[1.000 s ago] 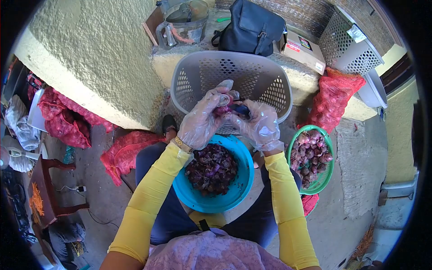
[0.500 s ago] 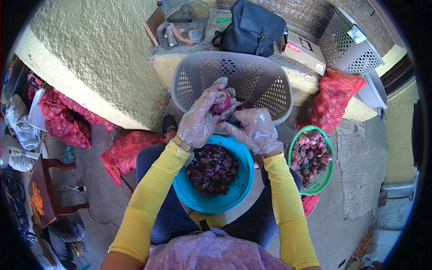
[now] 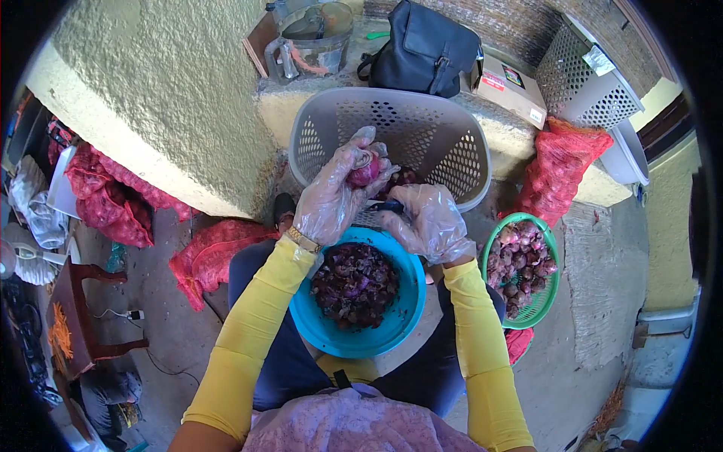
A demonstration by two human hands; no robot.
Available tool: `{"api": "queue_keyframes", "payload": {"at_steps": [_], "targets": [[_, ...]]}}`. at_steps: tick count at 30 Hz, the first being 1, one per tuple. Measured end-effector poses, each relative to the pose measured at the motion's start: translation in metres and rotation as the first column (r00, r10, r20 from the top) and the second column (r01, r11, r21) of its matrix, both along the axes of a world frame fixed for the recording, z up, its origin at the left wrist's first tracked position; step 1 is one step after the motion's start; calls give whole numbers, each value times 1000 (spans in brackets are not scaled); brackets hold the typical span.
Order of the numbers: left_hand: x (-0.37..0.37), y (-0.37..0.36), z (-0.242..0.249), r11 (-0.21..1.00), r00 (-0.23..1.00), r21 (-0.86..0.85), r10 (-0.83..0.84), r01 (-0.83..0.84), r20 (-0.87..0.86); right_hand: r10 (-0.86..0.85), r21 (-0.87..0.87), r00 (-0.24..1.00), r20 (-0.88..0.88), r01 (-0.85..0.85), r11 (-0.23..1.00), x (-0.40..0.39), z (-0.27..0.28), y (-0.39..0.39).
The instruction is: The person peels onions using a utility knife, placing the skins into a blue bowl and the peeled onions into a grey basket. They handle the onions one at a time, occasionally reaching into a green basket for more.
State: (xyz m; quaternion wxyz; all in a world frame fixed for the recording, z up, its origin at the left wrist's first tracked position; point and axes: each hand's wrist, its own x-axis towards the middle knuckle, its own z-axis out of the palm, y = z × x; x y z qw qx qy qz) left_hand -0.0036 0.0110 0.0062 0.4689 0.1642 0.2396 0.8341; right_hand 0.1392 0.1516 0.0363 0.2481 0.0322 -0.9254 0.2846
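Note:
A peeled-looking red onion (image 3: 364, 171) is gripped in my left hand (image 3: 335, 187), which wears a clear plastic glove and a watch at the wrist. My right hand (image 3: 429, 222), gloved the same way, is closed around the dark handle of a small knife (image 3: 388, 205); its blade is mostly hidden near the left palm. Both hands are over the near rim of a grey perforated basket (image 3: 384, 98), where more red onions (image 3: 405, 177) show behind the fingers. Below them, between my knees, a blue basin (image 3: 410, 301) holds dark purple onion skins (image 3: 354, 282).
At right, a green basket (image 3: 553, 297) holds unpeeled onions, beside a full red mesh sack (image 3: 553, 166). More red sacks (image 3: 222, 256) lie at left near a wooden stool (image 3: 86, 324). A black bag (image 3: 425, 49) and a cardboard box (image 3: 512, 87) sit on the ledge behind.
The fingers of my left hand have shifted around the onion, turning it. My right hand has drawn slightly down and away from it, so more of the knife shows.

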Motion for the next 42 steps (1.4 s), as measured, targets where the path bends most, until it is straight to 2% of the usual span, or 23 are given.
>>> {"api": "queue_keyframes", "payload": {"at_steps": [2, 6, 8, 12, 15, 17, 18, 20, 22, 26, 33, 35, 36, 38, 42], "targets": [[0, -1, 0, 1000, 1000, -6, -1, 1, 15, -33, 11, 994, 101, 32, 999, 1, 0, 1], [0, -1, 0, 1000, 1000, 13, -16, 16, -8, -35, 19, 997, 69, 34, 999, 3, 4, 1], [2, 0, 1, 1000, 1000, 16, -17, 17, -19, -17, 17, 994, 109, 15, 1000, 5, 11, -1], [5, -1, 3, 999, 999, 40, -28, 27, 39, 9, -11, 992, 127, -7, 1000, 5, 11, 0], [7, -3, 5, 999, 999, 27, -38, 37, 30, -67, -34, 994, 86, 70, 997, 2, 3, 0], [7, -3, 5, 999, 999, 18, -36, 36, 12, -207, -161, 978, 37, 211, 964, -1, -6, -1], [8, -3, 4, 1000, 999, 7, -29, 29, -23, -208, -162, 977, 38, 211, 964, -1, -9, 0], [8, -3, 3, 1000, 998, -3, -21, 21, -61, -310, -94, 941, 139, 324, 941, -3, -11, 2], [10, -3, 5, 998, 996, -26, -65, 63, -64, -307, -86, 944, 120, 318, 944, -2, -11, 1], [12, 1, 2, 999, 997, -41, -32, 29, -77, -310, -70, 947, 87, 316, 946, -3, -12, 1], [10, 1, -5, 999, 994, 28, -23, 26, -109, -314, -109, 940, 132, 329, 938, -4, -14, 0], [11, 1, -5, 999, 992, 45, -22, 28, -127, -254, -264, 955, 153, 287, 921, -3, -10, -4], [11, 1, -5, 999, 989, 30, -11, 15, -148, -254, -265, 955, 153, 288, 920, -3, -9, -4], [12, 1, -4, 1000, 985, 18, 0, 3, -170, -247, -142, 952, 182, 274, 951, -2, -7, -2], [9, 0, -5, 1000, 983, -3, -11, 10, -184, -206, -186, 943, 259, 258, 948, -2, -3, -3]]}}
